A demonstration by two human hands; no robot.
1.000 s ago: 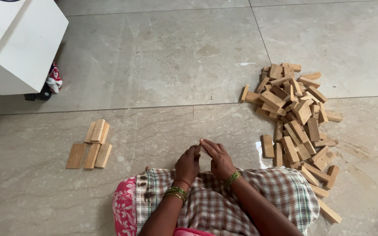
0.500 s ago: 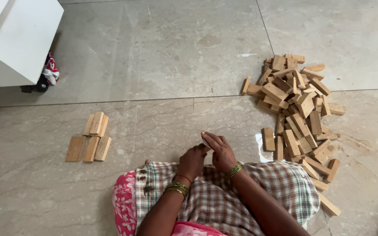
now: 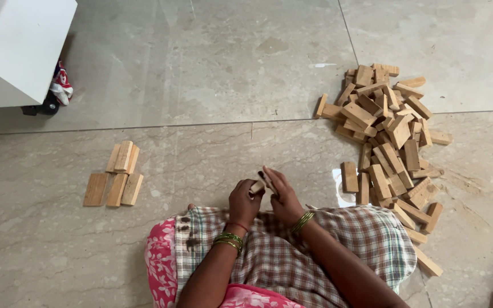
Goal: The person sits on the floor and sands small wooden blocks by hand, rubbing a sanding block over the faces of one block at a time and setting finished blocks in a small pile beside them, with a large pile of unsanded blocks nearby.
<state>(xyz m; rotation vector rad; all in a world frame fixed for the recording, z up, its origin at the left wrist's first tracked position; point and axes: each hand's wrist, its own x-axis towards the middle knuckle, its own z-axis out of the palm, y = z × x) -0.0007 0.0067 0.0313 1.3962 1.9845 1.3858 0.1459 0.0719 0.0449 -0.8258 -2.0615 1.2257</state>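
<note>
**Small block held over the lap**

Big white box (image 3: pixel 15 48) far up and left of the checked cloth (image 3: pixel 292 256). Heap of wooden blocks (image 3: pixel 389 148) right of the cloth. Few flat blocks (image 3: pixel 115 177) left of it. Left hand (image 3: pixel 243 202) and right hand (image 3: pixel 281 197) together, pinching one small wooden block (image 3: pixel 257 186) just above the cloth.

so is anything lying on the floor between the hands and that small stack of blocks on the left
Nothing visible: bare floor separates the hands, left hand and right hand, which hold a block, from the stack.
</note>
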